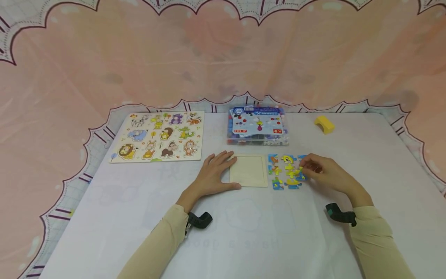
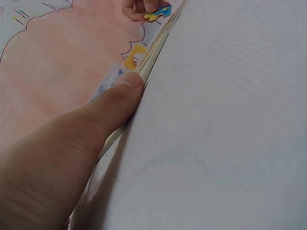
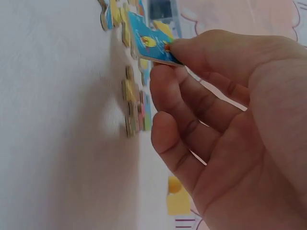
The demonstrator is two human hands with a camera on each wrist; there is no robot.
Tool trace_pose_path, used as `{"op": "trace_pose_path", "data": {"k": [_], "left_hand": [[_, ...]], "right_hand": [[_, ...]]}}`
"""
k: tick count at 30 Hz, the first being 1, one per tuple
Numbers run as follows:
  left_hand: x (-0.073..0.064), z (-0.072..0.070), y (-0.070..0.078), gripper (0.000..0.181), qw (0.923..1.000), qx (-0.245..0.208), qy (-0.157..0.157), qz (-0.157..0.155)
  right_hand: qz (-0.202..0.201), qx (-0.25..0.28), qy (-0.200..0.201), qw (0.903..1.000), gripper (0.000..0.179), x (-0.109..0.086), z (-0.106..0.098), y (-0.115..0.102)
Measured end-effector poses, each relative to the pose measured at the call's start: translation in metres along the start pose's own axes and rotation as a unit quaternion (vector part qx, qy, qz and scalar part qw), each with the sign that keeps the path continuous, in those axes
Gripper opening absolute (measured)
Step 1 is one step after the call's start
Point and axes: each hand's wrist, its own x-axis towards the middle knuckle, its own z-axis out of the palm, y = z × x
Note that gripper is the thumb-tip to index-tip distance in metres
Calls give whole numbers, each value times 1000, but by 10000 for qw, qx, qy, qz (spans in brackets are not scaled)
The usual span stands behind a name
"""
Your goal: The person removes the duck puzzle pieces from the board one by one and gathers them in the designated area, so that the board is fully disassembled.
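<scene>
My left hand (image 1: 214,175) spans the left side of a small square wooden puzzle tray (image 1: 249,172), whose recess is bare. Its fingers are spread, with the thumb (image 2: 125,86) straight against the tray's near edge. To the tray's right lie several loose jigsaw pieces (image 1: 277,182), blue and yellow, spaced apart in rows. My right hand (image 1: 327,174) pinches one blue jigsaw piece (image 3: 152,42) with a yellow figure between thumb and fingertips. It holds that piece tilted, over the right side of the loose pieces.
Behind the tray stands a clear plastic box (image 1: 258,140) of colourful parts with a printed sheet on top. A wooden animal puzzle board (image 1: 160,135) lies at the back left. At the back right sits a yellow arch block (image 1: 324,124). Patterned cloth surrounds the white tabletop (image 1: 244,224).
</scene>
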Motion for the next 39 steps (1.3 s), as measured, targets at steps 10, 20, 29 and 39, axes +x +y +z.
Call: {"op": "trace_pose_path", "data": {"k": [10,20,29,39], "left_hand": [[0,-1,1,90,9999,-20,-87,-45],[0,0,0,91,10000,3,-40,-43],[0,1,-1,90,10000,25,-47,-29],[0,0,0,90,10000,6,-2,28]], "right_hand": [[68,153,-365,9992,14,-7,-5,8],[272,189,-681,9971,18,-10,-12,11],[239,-71,-680,9974,17,-12,-13,15],[214,-91,-587,9980,15,-13,-12,15]]}}
